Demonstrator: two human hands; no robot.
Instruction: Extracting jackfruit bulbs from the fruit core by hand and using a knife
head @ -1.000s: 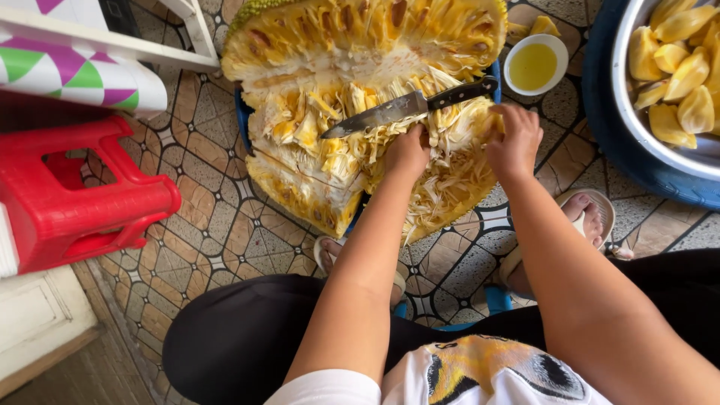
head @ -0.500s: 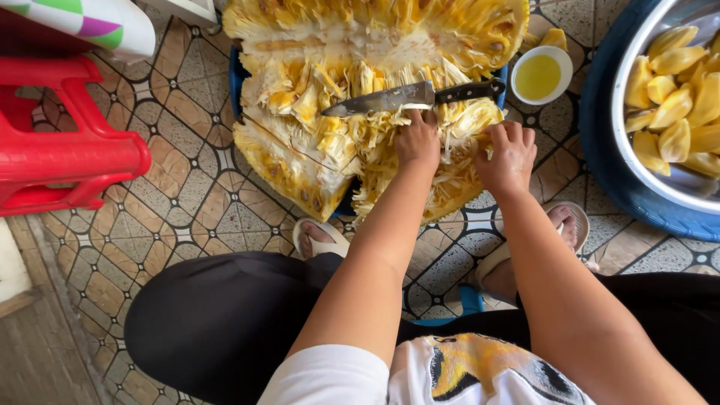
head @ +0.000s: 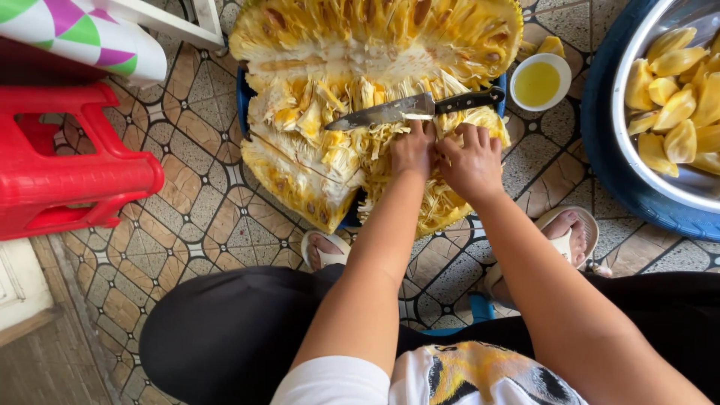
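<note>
Both the left hand (head: 412,150) and right hand (head: 471,161) are dug side by side into the jackfruit (head: 360,112), fingers curled tight on stringy flesh, a knife (head: 412,109) laid just past the fingertips, oil bowl (head: 538,81) beyond.

Knife (head: 409,110) lies just beyond fingers (head: 420,142), blocking fwd; jackfruit (head: 360,90) fills front & left; small bowl (head: 538,81) up-right; bare tile (head: 547,172) right of fingers = free room
</note>
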